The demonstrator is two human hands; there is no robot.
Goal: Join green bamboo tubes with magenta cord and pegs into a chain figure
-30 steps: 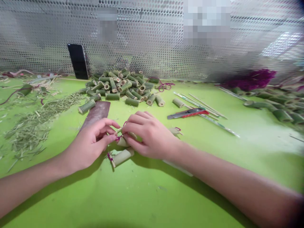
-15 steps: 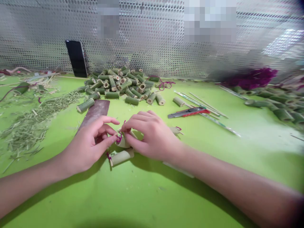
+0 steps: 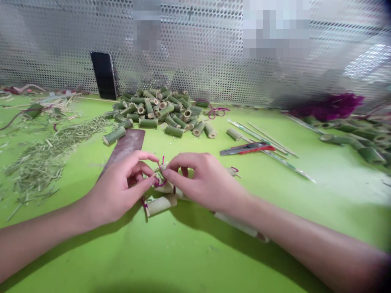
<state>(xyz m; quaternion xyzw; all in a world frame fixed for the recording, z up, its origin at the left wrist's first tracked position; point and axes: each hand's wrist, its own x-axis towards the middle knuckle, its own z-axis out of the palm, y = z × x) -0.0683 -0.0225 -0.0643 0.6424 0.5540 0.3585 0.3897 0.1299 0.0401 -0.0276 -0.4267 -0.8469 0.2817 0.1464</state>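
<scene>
Thumb and fingers of my left hand [image 3: 124, 189] are closed in a pinch on a purple cord [image 3: 159, 184] at the end of a short pale bamboo piece [image 3: 166, 187]. My right hand [image 3: 207, 177] faces it, thumb and forefinger pinched at the same cord, whose end sticks up between the hands. Fingers partly hide the cord's loop and the piece. Just below lies another peeled bamboo piece [image 3: 161, 204] with a thin stick tied across its end by purple cord. A long pale tube [image 3: 236, 224] rests beneath my right forearm.
Beyond my hands is a heap of green bamboo pieces [image 3: 148, 110], with a phone [image 3: 104, 77] propped behind it. A flat brown strip [image 3: 126, 148] lies left, beside bamboo shavings [image 3: 39, 162]. At right are a red utility knife [image 3: 247, 149], thin sticks and purple yarn [image 3: 332, 106].
My right hand has turned and lowered slightly, its pinch now showing more clearly beside the cord. The left hand keeps its pinch. The whole view has shifted a little.
</scene>
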